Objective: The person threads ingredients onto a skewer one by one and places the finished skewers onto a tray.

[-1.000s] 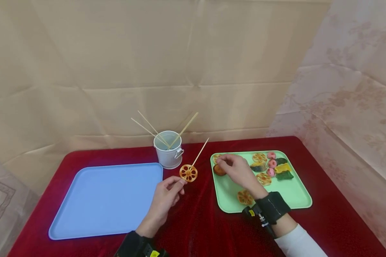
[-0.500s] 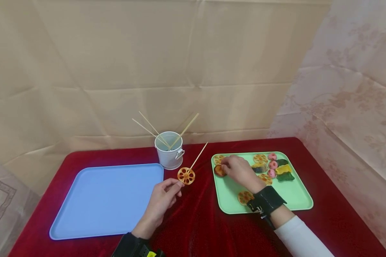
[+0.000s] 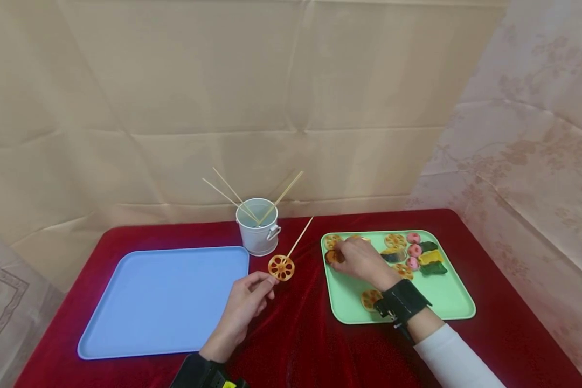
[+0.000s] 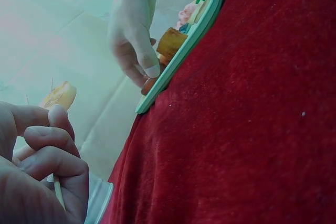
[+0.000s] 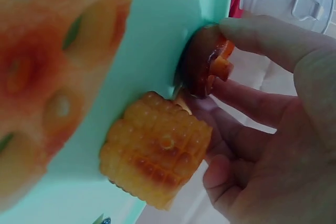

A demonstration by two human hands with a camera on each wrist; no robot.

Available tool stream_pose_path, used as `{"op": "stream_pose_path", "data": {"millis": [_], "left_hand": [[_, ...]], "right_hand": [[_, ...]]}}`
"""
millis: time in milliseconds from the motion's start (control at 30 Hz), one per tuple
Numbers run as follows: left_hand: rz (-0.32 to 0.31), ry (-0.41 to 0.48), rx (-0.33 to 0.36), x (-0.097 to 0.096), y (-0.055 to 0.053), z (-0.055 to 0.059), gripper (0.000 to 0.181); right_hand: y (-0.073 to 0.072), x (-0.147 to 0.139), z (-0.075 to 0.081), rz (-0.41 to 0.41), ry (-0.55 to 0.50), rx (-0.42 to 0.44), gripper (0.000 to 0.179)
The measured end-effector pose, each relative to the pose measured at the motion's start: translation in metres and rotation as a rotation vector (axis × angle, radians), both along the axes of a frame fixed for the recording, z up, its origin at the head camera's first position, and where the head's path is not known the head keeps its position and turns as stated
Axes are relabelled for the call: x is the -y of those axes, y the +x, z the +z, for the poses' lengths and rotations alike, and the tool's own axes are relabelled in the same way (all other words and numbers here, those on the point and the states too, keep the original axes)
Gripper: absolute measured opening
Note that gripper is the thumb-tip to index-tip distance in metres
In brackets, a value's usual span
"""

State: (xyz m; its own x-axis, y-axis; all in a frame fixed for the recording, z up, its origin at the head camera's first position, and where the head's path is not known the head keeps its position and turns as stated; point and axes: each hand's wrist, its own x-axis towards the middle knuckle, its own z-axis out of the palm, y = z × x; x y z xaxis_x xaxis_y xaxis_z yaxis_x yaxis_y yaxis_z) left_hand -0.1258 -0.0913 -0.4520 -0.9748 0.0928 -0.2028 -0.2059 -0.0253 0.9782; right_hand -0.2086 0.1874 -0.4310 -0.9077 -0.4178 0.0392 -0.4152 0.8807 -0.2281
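Left of the green tray point(image 3: 341, 299), the left hand point(image 3: 242, 305) grips a lotus-slice skewer point(image 3: 281, 267); at the tray's left edge, the right hand point(image 3: 366, 265) pinches a brown piece point(image 5: 200, 64); picking seems the step, next calling for a clean lift.

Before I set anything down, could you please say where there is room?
The blue tray is bare inside its rim; so are the red cloth between left hand and green tray, and that tray's near right corner. Its far half is crowded with lotus root slices, pink rings and the right hand.
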Motion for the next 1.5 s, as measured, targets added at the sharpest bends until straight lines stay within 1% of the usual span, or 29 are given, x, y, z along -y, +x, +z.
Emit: {"op": "stream_pose_path", "data": {"millis": [67,133,233,333,467,567,633,700,833,900,967,1100,1300,1400,1500], "left_hand": [[-0.002,0.000,0.002,0.000,0.000,-0.001,0.017],[-0.001,0.002,0.005,-0.001,0.001,-0.001,0.017],[-0.003,0.008,0.006,-0.001,0.001,-0.003,0.018],[-0.001,0.021,0.002,0.000,0.001,-0.004,0.019],[0.006,0.030,0.003,0.002,0.001,-0.005,0.020],[0.008,0.035,0.009,0.004,0.001,-0.005,0.019],[0.006,0.037,0.011,0.004,0.001,-0.006,0.018],[0.002,0.034,0.012,0.004,0.001,-0.006,0.017],[0.001,0.034,0.012,0.004,0.001,-0.006,0.018],[0.004,0.039,0.010,0.004,0.001,-0.006,0.017],[0.005,0.041,0.005,0.003,0.002,-0.006,0.017],[0.004,0.041,0.000,0.003,0.002,-0.005,0.016],[0.000,0.035,0.001,0.003,0.003,-0.004,0.016],[-0.005,0.026,0.006,0.003,0.003,-0.003,0.016],[-0.014,0.015,0.006,0.003,0.004,-0.002,0.016]], "right_hand": [[0.001,-0.001,-0.001,-0.010,-0.005,-0.011,0.022],[0.003,-0.001,-0.001,-0.041,-0.022,-0.002,0.022],[0.006,-0.001,-0.001,-0.114,-0.082,0.028,0.036],[0.008,0.000,0.001,-0.191,-0.168,0.036,0.048],[0.012,0.004,0.005,-0.254,-0.274,0.020,0.048],[0.015,0.007,0.007,-0.302,-0.382,0.053,0.047],[0.017,0.008,0.006,-0.334,-0.490,0.089,0.045],[0.019,0.010,0.005,-0.337,-0.638,0.142,0.046],[0.022,0.013,0.001,-0.285,-0.950,0.237,0.049],[0.024,0.015,0.000,-0.271,-1.061,0.276,0.051],[0.025,0.016,-0.001,-0.283,-1.147,0.317,0.051],[0.027,0.019,-0.002,-0.308,-1.295,0.407,0.052],[0.029,0.020,0.000,-0.290,-1.470,0.529,0.047],[0.029,0.019,0.002,-0.282,-1.512,0.555,0.046],[0.027,0.019,0.002,-0.288,-1.534,0.558,0.046]]}}
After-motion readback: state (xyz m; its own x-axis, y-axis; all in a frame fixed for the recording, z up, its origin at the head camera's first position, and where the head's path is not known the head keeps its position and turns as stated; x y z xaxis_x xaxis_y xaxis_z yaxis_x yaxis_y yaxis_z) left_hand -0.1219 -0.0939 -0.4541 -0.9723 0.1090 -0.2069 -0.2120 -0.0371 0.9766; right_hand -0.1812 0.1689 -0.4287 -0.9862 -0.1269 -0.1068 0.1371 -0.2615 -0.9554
